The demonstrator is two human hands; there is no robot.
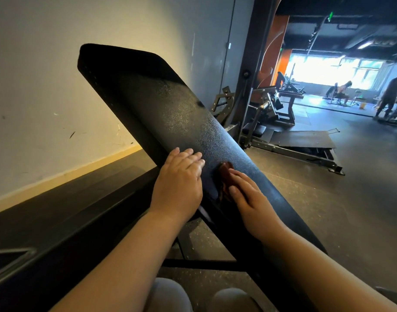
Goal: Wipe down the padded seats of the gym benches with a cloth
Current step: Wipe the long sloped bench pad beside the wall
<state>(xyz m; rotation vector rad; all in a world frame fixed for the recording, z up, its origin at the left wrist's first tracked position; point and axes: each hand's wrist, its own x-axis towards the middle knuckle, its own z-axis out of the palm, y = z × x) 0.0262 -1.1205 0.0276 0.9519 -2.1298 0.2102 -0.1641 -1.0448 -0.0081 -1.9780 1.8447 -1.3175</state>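
A black padded bench [170, 113] is seen tilted up from the speckled floor [328, 199] on a dark metal frame [199, 263], and a dark reddish cloth [224, 176] is pressed flat against its textured padding.

- No text, label, brand or number can be read anywhere in the view.
- A small green lit sign [331, 15] hangs from the ceiling far to the right, too small and blurred to make out.
- The black padded bench [170, 113] shows no marking.
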